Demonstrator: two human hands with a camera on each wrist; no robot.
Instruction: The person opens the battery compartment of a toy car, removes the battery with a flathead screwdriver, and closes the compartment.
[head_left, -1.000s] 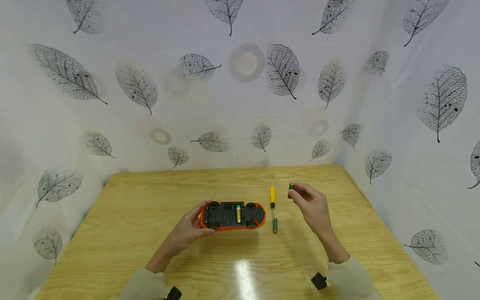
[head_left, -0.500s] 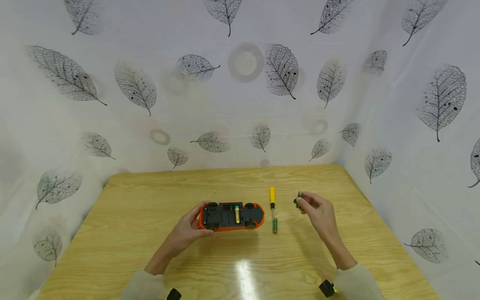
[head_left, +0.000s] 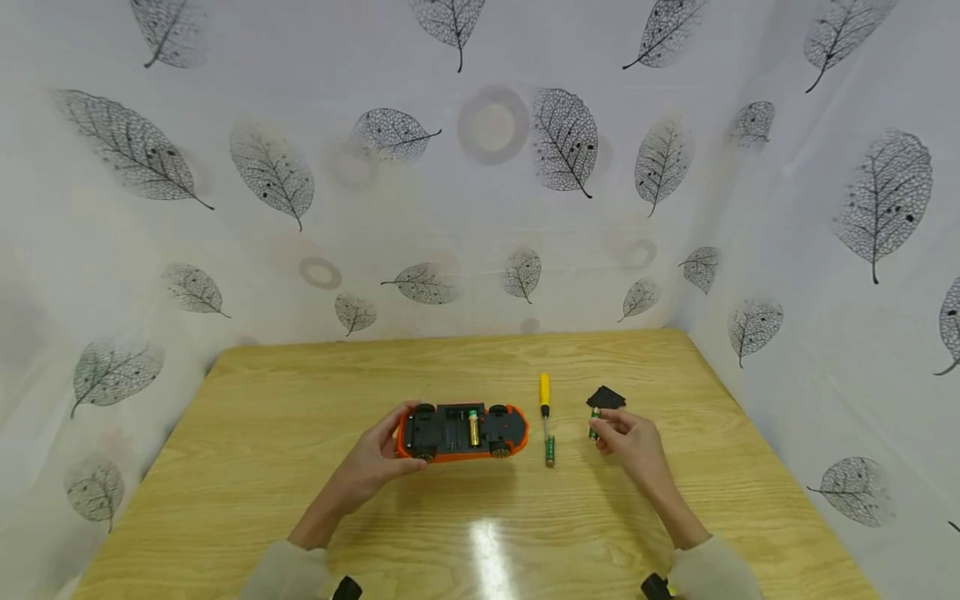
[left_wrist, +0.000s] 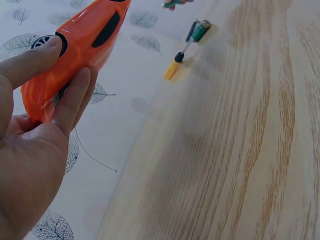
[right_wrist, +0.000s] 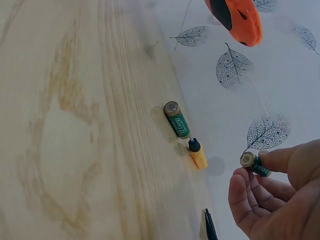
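Looks like a small indoor tabletop work corner, closed in by white leaf-print sheeting [head_left: 480,208] across the upper frame and down both sides, with a wood-grain table [head_left: 262,400] filling the lower part. Resembles a tinkering spot, judging by a yellow-handled screwdriver [head_left: 544,393] right of centre, a green battery [head_left: 551,451] just below and an upturned orange toy car [head_left: 431,431] near centre. Cannot be pinned down as home, office or workshop.
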